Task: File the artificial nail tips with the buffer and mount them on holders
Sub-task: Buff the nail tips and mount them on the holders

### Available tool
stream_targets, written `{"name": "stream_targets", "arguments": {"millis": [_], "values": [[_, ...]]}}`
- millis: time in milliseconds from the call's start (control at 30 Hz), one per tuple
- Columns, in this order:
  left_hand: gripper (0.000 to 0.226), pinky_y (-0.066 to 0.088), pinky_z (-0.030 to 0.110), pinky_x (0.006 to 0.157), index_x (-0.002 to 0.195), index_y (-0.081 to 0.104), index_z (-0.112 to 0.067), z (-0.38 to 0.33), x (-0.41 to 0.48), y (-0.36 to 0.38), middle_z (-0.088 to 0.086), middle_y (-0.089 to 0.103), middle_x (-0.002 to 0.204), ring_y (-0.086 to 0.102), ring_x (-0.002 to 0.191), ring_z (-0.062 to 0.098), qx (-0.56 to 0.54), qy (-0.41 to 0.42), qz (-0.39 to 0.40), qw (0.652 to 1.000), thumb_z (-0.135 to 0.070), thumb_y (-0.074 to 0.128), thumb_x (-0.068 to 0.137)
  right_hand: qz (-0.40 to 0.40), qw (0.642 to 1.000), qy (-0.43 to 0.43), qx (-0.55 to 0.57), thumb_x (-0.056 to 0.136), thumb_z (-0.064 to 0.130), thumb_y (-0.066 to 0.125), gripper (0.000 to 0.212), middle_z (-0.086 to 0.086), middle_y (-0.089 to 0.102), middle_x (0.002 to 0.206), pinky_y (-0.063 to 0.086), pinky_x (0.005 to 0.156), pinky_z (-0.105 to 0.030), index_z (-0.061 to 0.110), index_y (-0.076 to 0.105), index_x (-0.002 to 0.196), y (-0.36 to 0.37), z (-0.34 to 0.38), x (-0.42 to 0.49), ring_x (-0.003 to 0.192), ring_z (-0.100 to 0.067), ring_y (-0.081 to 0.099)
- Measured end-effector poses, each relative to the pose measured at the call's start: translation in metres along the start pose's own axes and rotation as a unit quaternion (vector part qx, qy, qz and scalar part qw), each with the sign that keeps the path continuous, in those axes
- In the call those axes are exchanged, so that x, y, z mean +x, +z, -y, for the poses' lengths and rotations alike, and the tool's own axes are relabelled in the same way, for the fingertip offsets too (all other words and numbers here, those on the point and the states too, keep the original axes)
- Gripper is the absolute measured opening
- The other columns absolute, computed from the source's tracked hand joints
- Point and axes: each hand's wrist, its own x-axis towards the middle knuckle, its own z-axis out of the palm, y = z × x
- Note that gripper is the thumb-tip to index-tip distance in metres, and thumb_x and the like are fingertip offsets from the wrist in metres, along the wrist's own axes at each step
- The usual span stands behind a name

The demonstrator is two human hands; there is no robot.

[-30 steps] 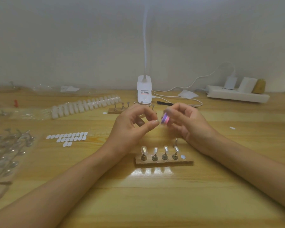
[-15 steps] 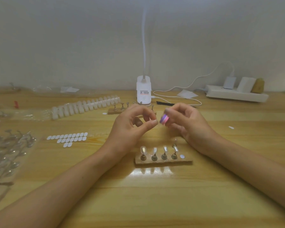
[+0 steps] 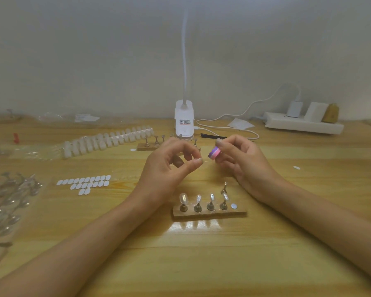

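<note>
My right hand [image 3: 242, 161] grips a small pink and purple buffer block [image 3: 213, 154] at its fingertips. My left hand [image 3: 169, 168] pinches thumb against forefinger right beside the buffer; a clear nail tip there is too small to make out. Below the hands a wooden base [image 3: 210, 214] carries several metal holders with clear nail tips [image 3: 183, 199] on them and a white round pad [image 3: 234, 206]. A second wooden base with bare holders [image 3: 147, 145] lies behind my left hand.
A strip of white nail tips [image 3: 107, 141] lies at the back left, white adhesive pads [image 3: 85, 183] sit to the left, and bagged metal holders [image 3: 7, 200] are at the far left. A white lamp base [image 3: 184, 122], cable and power strip [image 3: 302, 124] stand at the back.
The buffer and my right hand shifted slightly against my left fingertips; both hands stay close together above the wooden base.
</note>
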Motion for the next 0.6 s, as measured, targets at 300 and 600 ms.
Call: {"name": "stream_targets", "arguments": {"millis": [300, 600], "values": [[0.012, 0.044, 0.015, 0.073, 0.081, 0.067, -0.022, 0.0007, 0.0006, -0.0002, -0.007, 0.061, 0.089, 0.057, 0.081, 0.005, -0.002, -0.002, -0.008, 1.0, -0.013, 0.073, 0.087, 0.061, 0.997, 0.0, -0.056, 0.079, 0.024, 0.073, 0.026, -0.009, 0.072, 0.081, 0.056, 0.076, -0.037, 0.007, 0.058, 0.092, 0.0019, 0.0007, -0.002, 0.079, -0.026, 0.066], [0.011, 0.045, 0.017, 0.07, 0.08, 0.068, -0.023, 0.0037, 0.0015, -0.001, -0.014, 0.06, 0.085, 0.055, 0.077, 0.002, -0.015, -0.017, 0.0, 1.0, -0.015, 0.073, 0.086, 0.093, 0.991, 0.0, -0.095, 0.079, 0.028, 0.076, 0.023, -0.008, 0.073, 0.083, 0.057, 0.069, -0.034, 0.013, 0.063, 0.088, 0.0016, -0.002, -0.0019, 0.077, -0.025, 0.068]]}}
